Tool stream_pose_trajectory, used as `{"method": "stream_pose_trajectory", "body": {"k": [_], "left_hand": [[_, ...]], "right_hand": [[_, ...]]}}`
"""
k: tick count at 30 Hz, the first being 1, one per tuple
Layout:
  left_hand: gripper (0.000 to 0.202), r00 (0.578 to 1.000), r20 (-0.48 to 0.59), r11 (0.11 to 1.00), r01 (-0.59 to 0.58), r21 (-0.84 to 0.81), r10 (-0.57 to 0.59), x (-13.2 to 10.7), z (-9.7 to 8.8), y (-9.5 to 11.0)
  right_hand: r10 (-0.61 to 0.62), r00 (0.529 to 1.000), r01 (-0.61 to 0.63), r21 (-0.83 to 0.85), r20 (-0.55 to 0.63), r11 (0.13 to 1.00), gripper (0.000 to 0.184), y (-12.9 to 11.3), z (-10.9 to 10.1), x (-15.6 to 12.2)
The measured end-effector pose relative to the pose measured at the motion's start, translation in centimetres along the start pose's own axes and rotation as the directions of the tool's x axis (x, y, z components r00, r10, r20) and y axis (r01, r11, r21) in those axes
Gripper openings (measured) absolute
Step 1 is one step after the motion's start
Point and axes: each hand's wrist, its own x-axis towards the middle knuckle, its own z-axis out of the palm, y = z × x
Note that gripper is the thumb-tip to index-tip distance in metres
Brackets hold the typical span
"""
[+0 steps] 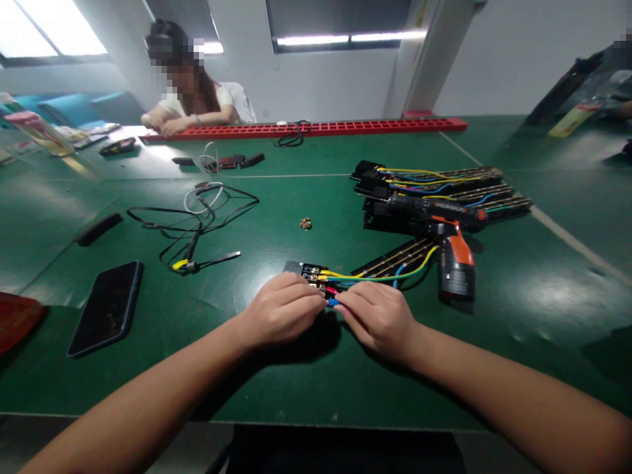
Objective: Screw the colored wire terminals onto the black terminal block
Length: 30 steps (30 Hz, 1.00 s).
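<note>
A black terminal block (311, 268) with metal contacts lies on the green table in front of me. Yellow and green wires (378, 278) run from it to a black strip with metal bars (395, 259). My right hand (378, 316) pinches the blue wire end (333, 302) at the block's near side, beside a red wire end (332, 290). My left hand (281, 308) is closed over the block's left part, fingertips close to the blue end. What its fingers hold, if anything, is hidden.
Beyond the block sits a small pile of brass-coloured screws (305, 224). A cordless drill (457, 263) rests against stacked wired black strips (494, 191) on the right. On the left are a phone (106, 306) and a tangled cable (197, 227). Another person (197, 99) works across the table.
</note>
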Motion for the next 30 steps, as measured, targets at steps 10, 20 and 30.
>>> {"method": "stream_pose_trajectory", "body": {"k": [10, 20, 30], "left_hand": [[0.017, 1.000, 0.003, 1.000, 0.007, -0.017, -0.007, -0.52, -0.08, -0.08], [0.014, 1.000, -0.018, 1.000, -0.016, 0.011, 0.016, -0.34, -0.53, 0.06], [0.020, 1.000, -0.010, 1.000, 0.020, 0.001, -0.020, -0.78, -0.62, 0.07]], "right_hand": [[-0.013, 1.000, 0.013, 0.001, -0.023, 1.000, 0.012, -0.02, 0.40, -0.20], [-0.008, 1.000, 0.008, 0.001, -0.026, 1.000, 0.011, -0.48, 0.41, -0.02], [-0.005, 1.000, 0.004, -0.011, -0.030, 1.000, 0.009, -0.64, 0.27, -0.03]]}}
